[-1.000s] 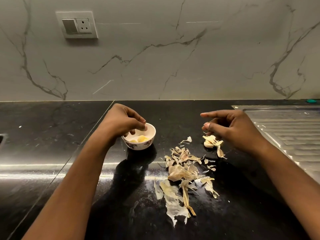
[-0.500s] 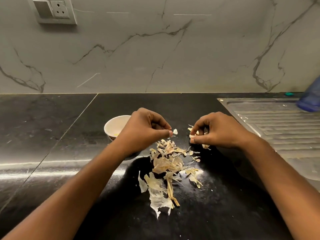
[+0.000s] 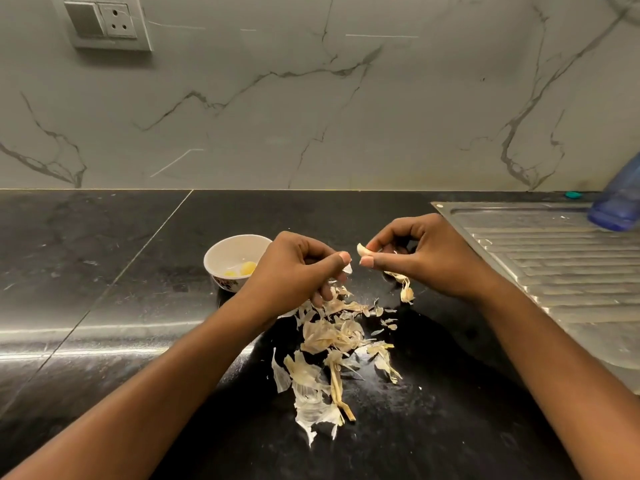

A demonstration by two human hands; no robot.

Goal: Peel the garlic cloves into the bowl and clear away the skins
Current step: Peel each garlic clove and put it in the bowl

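Head view: both hands are raised just above a black countertop (image 3: 104, 271), close together with only a narrow gap between them. The right hand (image 3: 422, 258) has its fingers curled and pinches a pale garlic clove (image 3: 362, 250) between thumb and forefinger, the clove's tip pointing toward the left hand (image 3: 294, 268). The left hand is curled too, and its thumb and forefinger nip a small white scrap of skin (image 3: 347, 269) just beside the clove but not touching it.

A small white bowl (image 3: 221, 258) stands on the counter behind the left hand, partly hidden by its knuckles, with a couple of yellowish peeled cloves (image 3: 244, 268) at its bottom. Loose skins (image 3: 332, 337) lie scattered below and between the two hands, running toward the camera. One curled strip (image 3: 403, 287) sits under the right hand – whether it hangs from the fingers or lies on the counter I cannot tell.

To the right is a ribbed steel drainboard (image 3: 554, 271) with a blurred blue bottle (image 3: 616, 202) at its far edge. A switch plate (image 3: 107, 24) is set in the marble wall (image 3: 311, 116) behind.
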